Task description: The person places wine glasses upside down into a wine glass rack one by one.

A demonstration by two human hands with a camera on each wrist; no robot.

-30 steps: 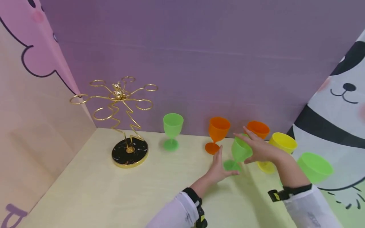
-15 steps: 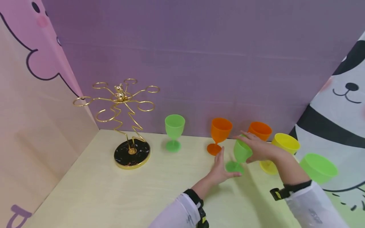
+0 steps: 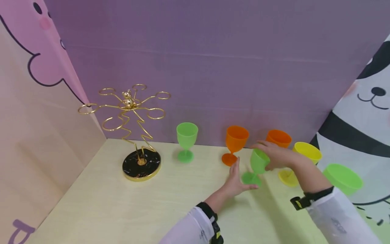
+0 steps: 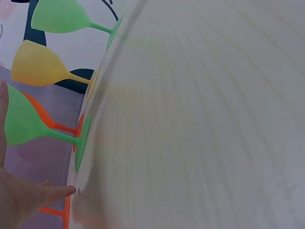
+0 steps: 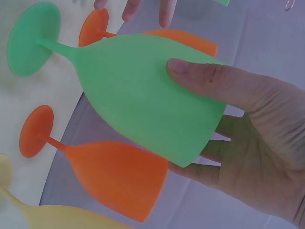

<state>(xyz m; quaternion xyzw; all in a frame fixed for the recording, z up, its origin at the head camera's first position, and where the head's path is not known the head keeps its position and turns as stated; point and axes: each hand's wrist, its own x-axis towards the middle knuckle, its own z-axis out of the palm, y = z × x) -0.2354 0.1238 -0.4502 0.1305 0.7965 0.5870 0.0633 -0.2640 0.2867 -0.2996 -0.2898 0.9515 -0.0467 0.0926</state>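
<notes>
My right hand (image 3: 275, 156) grips a green goblet (image 5: 147, 90) by its bowl. In the right wrist view the thumb lies along the near side of the bowl, with the other fingers behind it. The goblet's round foot (image 3: 251, 178) is close to the table top. My left hand (image 3: 233, 181) is spread beside that foot, thumb and fingers apart, holding nothing. An orange goblet (image 3: 236, 137) stands just behind the left fingertips. Another orange goblet (image 3: 278, 138) and a yellow goblet (image 3: 307, 153) are partly hidden by my right hand and forearm.
A gold wire stand (image 3: 129, 103) with open rings and a black round base (image 3: 141, 164) stands at the left. Between it and my hands is a green goblet (image 3: 187, 135). Another green goblet (image 3: 342, 178) is by the right forearm. A purple wall (image 3: 195, 67) rises behind.
My right hand has turned slightly over the green goblet's rim, and its fingers now hide more behind the bowl. My left hand stays nearly still. The head view has shifted a little.
</notes>
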